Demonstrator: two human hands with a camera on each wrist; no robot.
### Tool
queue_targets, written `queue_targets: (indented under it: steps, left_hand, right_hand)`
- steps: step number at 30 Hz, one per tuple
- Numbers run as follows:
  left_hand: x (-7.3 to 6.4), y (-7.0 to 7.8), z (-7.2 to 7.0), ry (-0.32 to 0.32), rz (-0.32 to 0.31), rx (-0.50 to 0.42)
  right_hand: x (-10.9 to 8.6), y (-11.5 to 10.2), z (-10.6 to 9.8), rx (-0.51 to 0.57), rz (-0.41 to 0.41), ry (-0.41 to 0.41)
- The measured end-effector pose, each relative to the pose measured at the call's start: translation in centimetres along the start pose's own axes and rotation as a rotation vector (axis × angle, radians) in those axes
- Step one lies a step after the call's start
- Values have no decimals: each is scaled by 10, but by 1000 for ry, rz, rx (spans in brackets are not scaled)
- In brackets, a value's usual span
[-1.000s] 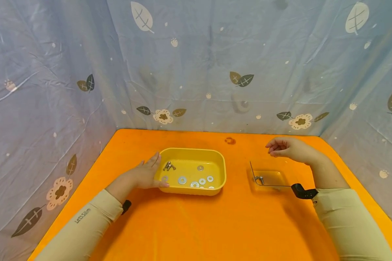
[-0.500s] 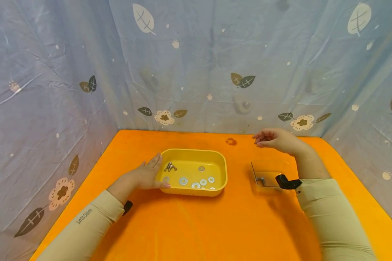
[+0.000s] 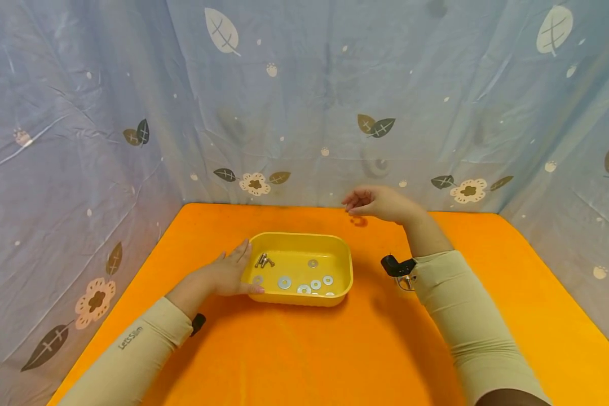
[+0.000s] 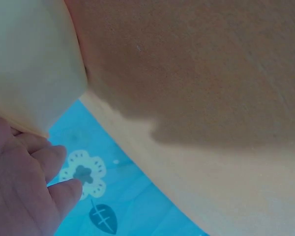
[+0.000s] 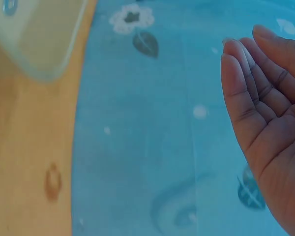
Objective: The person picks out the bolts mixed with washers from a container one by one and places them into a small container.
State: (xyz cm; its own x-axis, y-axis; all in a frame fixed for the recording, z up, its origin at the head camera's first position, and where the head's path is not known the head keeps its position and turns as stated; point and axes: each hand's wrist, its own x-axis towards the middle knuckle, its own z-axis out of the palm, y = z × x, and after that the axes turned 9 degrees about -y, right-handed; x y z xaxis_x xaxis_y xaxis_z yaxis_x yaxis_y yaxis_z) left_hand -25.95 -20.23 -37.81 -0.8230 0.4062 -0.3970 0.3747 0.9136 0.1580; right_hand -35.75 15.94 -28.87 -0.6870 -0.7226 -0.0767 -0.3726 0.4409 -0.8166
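A yellow plastic tray (image 3: 299, 300) stands on the orange table. Inside lie several flat metal washers (image 3: 284, 282) and a small cluster of screws (image 3: 264, 260) near the left end. My left hand (image 3: 220, 276) rests against the tray's left end, fingers spread, thumb over the near rim. In the left wrist view, the left hand's fingers (image 4: 64, 191) bend loosely beside the pale tray wall (image 4: 34, 64). My right hand (image 3: 380, 204) is in the air behind and right of the tray, holding nothing. Its relaxed fingers (image 5: 236, 88) show in the right wrist view.
A small clear box with bolts (image 3: 405, 282) sits right of the tray, mostly hidden behind the right sleeve (image 3: 467, 316) and its black wrist mount (image 3: 397, 265). Patterned curtains (image 3: 304, 101) enclose the table's back and sides. A dark ring-shaped mark (image 3: 358, 222) lies near the back edge.
My right hand has moved left and slightly farther back, from above the clear box to behind the tray's right end. The arm now covers most of that box. The left hand stays put.
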Motion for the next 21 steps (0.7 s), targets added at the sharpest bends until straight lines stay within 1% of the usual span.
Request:
queue_targets:
  steps: [3, 5, 11, 17, 21]
  left_hand:
    - [1, -1, 1, 0, -3, -2]
    - [2, -2, 1, 3, -3, -4]
    - [4, -5, 4, 4, -6, 10]
    - [4, -5, 4, 10, -7, 9]
    - [3, -3, 3, 9, -5, 2]
  right_hand:
    - [17, -8, 9, 22, 28, -25]
    - [27, -11, 15, 10, 32, -30]
    - [58, -15, 39, -30, -37, -53]
    - [85, -15, 60, -59, -56, -98]
    - [99, -17, 70, -113, -65, -112]
